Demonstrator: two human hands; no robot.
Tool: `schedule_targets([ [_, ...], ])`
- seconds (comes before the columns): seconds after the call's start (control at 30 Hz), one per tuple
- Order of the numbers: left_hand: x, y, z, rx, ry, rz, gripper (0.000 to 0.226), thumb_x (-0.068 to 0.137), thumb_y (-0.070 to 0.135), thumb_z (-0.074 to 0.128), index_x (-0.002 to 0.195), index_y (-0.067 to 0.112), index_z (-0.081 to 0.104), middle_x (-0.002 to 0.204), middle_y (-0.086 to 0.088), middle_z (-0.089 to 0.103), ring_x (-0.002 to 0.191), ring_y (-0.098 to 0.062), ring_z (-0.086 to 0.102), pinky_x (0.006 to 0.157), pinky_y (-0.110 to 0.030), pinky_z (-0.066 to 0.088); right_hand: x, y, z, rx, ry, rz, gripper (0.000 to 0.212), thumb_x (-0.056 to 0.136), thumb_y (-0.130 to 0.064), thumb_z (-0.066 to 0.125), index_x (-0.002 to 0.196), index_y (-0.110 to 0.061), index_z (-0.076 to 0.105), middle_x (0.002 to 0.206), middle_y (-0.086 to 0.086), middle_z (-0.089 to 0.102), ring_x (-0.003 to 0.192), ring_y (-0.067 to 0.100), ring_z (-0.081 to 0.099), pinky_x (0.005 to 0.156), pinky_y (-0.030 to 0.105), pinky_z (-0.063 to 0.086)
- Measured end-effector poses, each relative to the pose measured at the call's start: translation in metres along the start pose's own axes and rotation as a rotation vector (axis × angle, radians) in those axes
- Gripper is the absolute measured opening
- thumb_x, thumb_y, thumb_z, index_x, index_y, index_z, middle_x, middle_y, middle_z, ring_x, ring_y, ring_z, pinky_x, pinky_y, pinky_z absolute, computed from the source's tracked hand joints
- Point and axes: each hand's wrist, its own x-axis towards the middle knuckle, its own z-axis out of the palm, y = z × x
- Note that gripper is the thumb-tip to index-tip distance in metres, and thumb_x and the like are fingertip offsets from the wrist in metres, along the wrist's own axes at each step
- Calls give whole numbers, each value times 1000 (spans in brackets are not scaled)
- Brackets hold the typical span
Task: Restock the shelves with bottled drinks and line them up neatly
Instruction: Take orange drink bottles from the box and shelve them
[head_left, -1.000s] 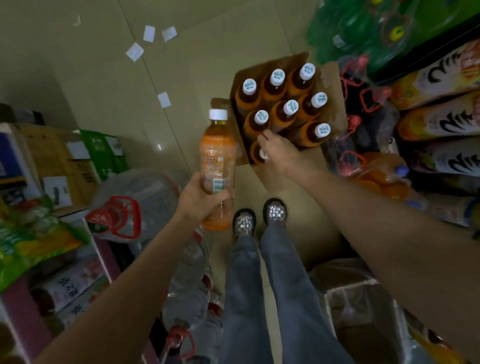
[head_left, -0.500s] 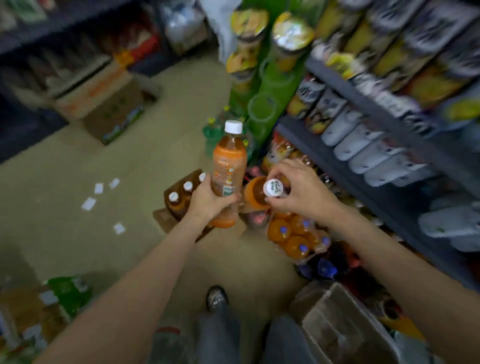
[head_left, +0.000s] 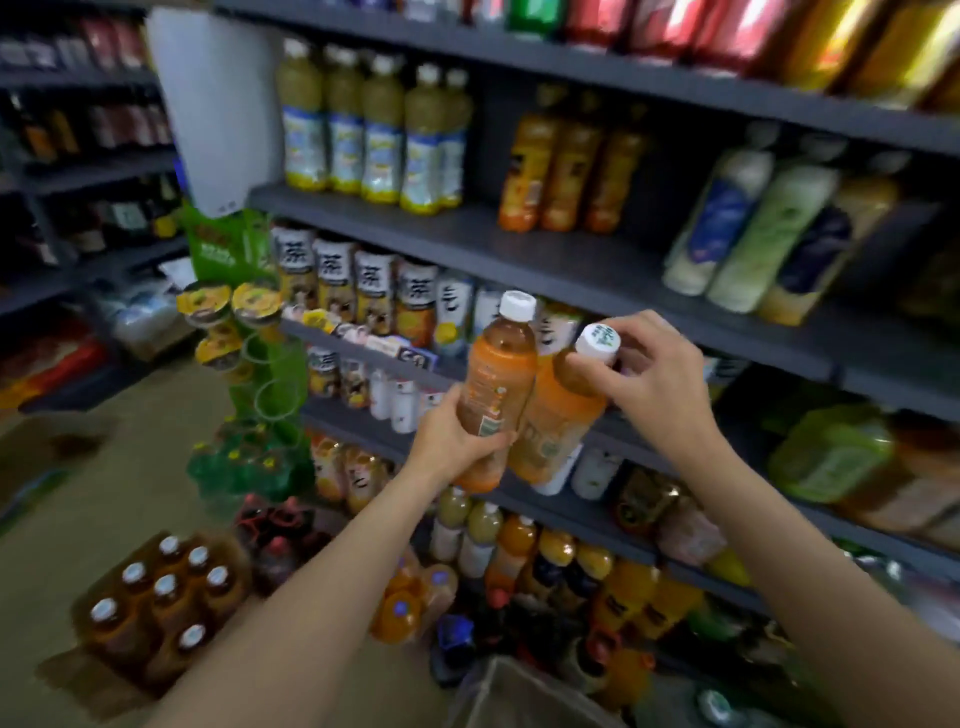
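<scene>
both grips are closed on bottles. one orange bottle (head_left: 500, 379) is held by the left hand (head_left: 451, 441) low on its body, fingers and thumb curled round the labelled part; it is held nearly upright, tilted slightly right, with its white cap (head_left: 517, 305) uppermost. a second bottle (head_left: 563, 415) is pinched by the right hand (head_left: 657, 379) at the neck, just below its printed cap (head_left: 599, 340), thumb on the near side and fingers curled over the far side. this bottle is tilted, its base toward the lower left, and its body is touching the first bottle's side. both are held in front of the grey shelves (head_left: 545, 260), level with the row of tea bottles (head_left: 374, 296). three orange bottles (head_left: 566, 171) are seen standing on the shelf above, with bare shelf board beside them. on the floor at lower left, an open carton (head_left: 156, 618) is seen with seven white-capped bottles standing in it. much of the shelving is blurred.
</scene>
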Motion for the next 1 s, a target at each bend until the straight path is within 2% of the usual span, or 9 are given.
schedule_targets([
  [0.1,-14,62,65,-14,-84,101,59,67,20,82,118,16,53,115,-1,63,106,-17,58,90,-33,47,-14,23,-82,47,235,145,22,77,-25,74,91,-15,61,91,5,64,86,16,62,75,26,49],
  [0.23,-15,138,124,27,-210,224,62,68,22,82,121,19,50,109,6,58,104,-11,53,86,-23,42,-22,46,-172,-49,411,196,32,79,-29,72,99,-5,64,90,5,63,85,18,59,69,19,37],
  [0.43,-3,205,176,46,-315,328,62,68,25,82,121,17,51,115,4,56,104,-8,50,81,-19,39,-26,73,-251,89,641,296,32,82,-33,68,106,-13,65,102,8,64,98,22,60,79,35,49],
  [0.53,9,223,193,123,-292,411,52,67,23,82,108,18,51,105,2,49,101,-11,48,78,-16,35,-25,85,-273,138,788,355,33,84,-31,67,111,-13,63,109,7,62,104,22,58,91,41,49],
  [0.63,22,234,215,109,-282,425,50,65,21,83,102,22,48,102,3,51,101,-12,49,81,-19,39,-19,98,-297,120,932,333,32,84,-30,67,109,-12,62,107,4,60,103,20,57,94,43,46],
  [0.73,33,239,238,66,-256,382,52,63,24,85,102,22,50,105,1,56,104,-17,54,88,-29,45,-9,110,-317,43,990,245,29,86,-28,64,109,-11,60,104,-1,53,97,12,51,89,26,42],
  [0.8,42,242,251,65,-239,349,59,62,25,85,111,18,52,107,3,58,103,-14,54,87,-27,45,1,122,-328,-19,1003,204,30,87,-26,63,111,-8,59,104,0,50,96,8,47,83,15,37],
  [0.9,54,248,271,27,-192,310,64,63,21,85,117,15,52,106,5,57,102,-11,53,88,-25,42,21,149,-339,-41,986,164,29,87,-22,63,110,-4,58,103,3,48,94,9,46,81,13,34],
  [1.0,69,254,297,6,-130,280,63,62,20,85,117,14,54,112,-2,63,106,-17,57,92,-30,45,36,183,-345,-37,949,174,31,87,-21,63,109,-1,58,102,1,47,96,15,49,82,13,32],
])
